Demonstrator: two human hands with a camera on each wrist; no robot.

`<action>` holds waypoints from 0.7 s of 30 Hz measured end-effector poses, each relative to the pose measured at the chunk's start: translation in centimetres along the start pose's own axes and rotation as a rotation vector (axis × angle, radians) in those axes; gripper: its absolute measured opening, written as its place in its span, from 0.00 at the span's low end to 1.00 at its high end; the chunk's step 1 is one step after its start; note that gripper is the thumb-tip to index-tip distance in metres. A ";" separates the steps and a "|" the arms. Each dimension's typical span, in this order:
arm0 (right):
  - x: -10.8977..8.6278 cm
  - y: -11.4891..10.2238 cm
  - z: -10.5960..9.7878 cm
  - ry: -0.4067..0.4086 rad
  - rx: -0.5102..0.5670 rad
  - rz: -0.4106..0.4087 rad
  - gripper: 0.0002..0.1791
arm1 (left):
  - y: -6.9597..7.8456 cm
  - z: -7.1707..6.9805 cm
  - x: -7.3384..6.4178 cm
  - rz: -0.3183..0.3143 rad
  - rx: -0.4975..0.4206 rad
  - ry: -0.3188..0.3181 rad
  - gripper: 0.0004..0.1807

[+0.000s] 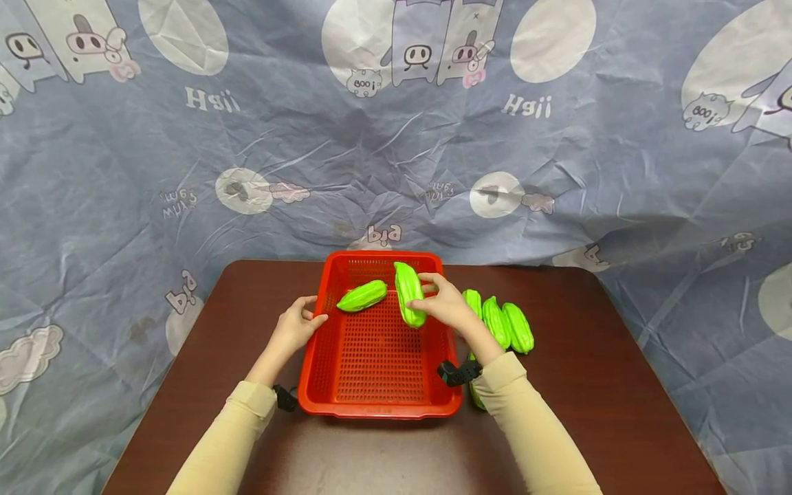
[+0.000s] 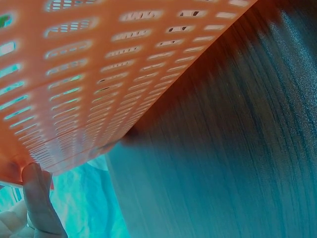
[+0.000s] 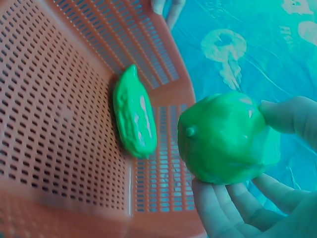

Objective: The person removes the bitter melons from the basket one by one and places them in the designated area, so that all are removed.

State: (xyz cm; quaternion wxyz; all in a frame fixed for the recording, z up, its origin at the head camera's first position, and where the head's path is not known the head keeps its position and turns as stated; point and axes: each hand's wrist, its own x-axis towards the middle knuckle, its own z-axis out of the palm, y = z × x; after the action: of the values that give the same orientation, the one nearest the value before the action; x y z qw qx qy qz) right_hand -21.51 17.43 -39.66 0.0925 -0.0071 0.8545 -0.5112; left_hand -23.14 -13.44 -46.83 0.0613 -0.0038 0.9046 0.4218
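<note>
A red plastic basket (image 1: 380,410) with slotted walls stands on the table. My left hand (image 1: 295,326) grips its left rim, and in the left wrist view the thumb (image 2: 38,198) lies against the rim's edge. Over the right half of the basket, my right hand (image 1: 447,306) holds a green ridged bitter melon (image 1: 406,289) between thumb and fingers. The right wrist view shows this melon (image 3: 223,141) end-on. Another bitter melon (image 1: 361,296) lies inside the basket, toward the far left.
Several more bitter melons (image 1: 496,323) lie on the table right of the basket, partly hidden by my right forearm. The dark brown table (image 1: 588,385) extends to both sides. A grey-blue printed cloth (image 1: 346,151) hangs behind the table's far edge.
</note>
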 end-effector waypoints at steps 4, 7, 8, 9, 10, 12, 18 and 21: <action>-0.5 0.3 -1.1 0.008 0.023 -0.005 0.42 | -0.1 0.0 0.0 -0.001 -0.004 -0.003 0.31; -0.9 0.7 -2.0 0.031 0.013 -0.016 0.42 | -0.2 0.0 0.1 -0.003 -0.008 -0.009 0.31; -1.1 0.9 -2.3 0.030 0.015 -0.019 0.42 | -0.2 0.0 0.1 -0.004 -0.009 -0.010 0.31; -1.2 1.1 -2.6 0.032 0.010 -0.024 0.42 | -0.2 0.0 0.1 -0.003 -0.009 -0.009 0.32; -1.4 1.2 -2.8 0.035 0.009 -0.028 0.43 | -0.2 0.0 0.1 -0.002 -0.008 -0.009 0.32; -1.7 1.6 -3.4 0.036 0.013 -0.032 0.42 | -0.2 -0.1 0.2 0.001 -0.011 -0.007 0.32; -2.5 2.6 -4.9 0.044 0.071 -0.023 0.42 | -0.3 -0.2 0.1 0.004 -0.022 -0.013 0.31; -3.1 3.1 -5.5 0.055 0.062 -0.017 0.42 | -0.3 -0.2 0.1 0.002 -0.021 -0.014 0.31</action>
State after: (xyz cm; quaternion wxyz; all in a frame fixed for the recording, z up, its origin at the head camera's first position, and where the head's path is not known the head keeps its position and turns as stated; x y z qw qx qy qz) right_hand -19.09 24.06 -39.39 0.0648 0.0028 0.8404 -0.5381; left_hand -23.23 -13.76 -46.95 0.0670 -0.0006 0.8997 0.4312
